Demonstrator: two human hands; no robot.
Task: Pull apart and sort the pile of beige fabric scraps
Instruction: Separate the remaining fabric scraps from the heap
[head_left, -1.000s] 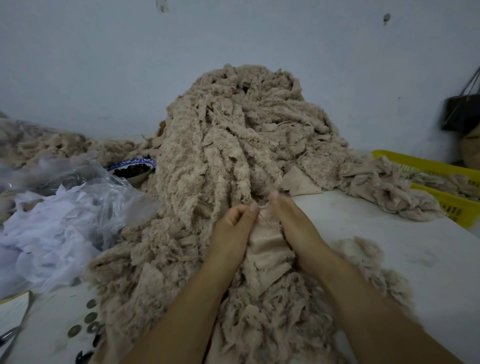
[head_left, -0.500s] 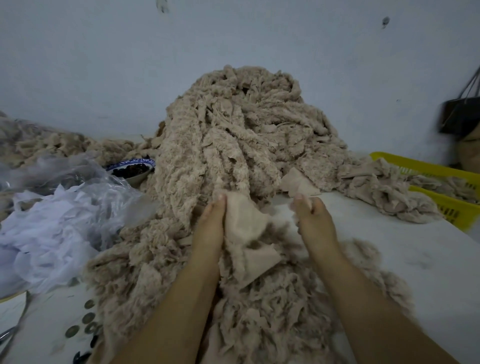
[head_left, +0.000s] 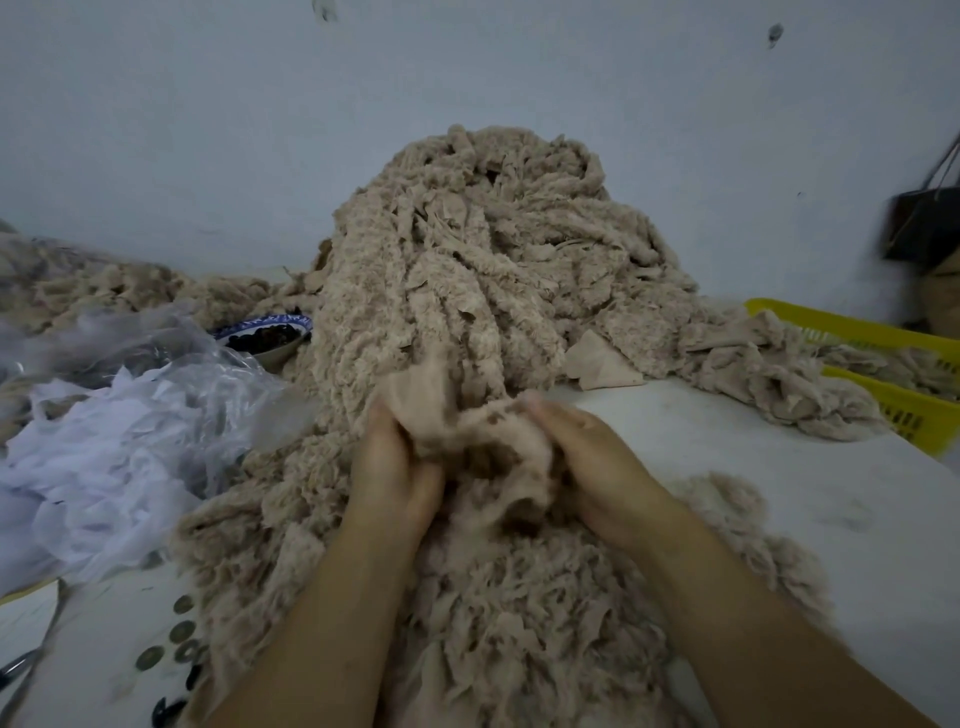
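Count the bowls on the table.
1: a blue-rimmed bowl left of the pile, behind the plastic bag. The pile may hide others.

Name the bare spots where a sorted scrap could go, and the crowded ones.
Bare: the table right of the right hand, between pile and basket. Crowded: the left, with white cloth, bag, bowl and coins.

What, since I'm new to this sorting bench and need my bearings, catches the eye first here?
A tall pile of beige fabric scraps rises at centre against the wall, spilling toward the viewer. In front of it, the left hand and right hand grip one bunched clump of scraps. A yellow basket sits far right, white fabric far left.
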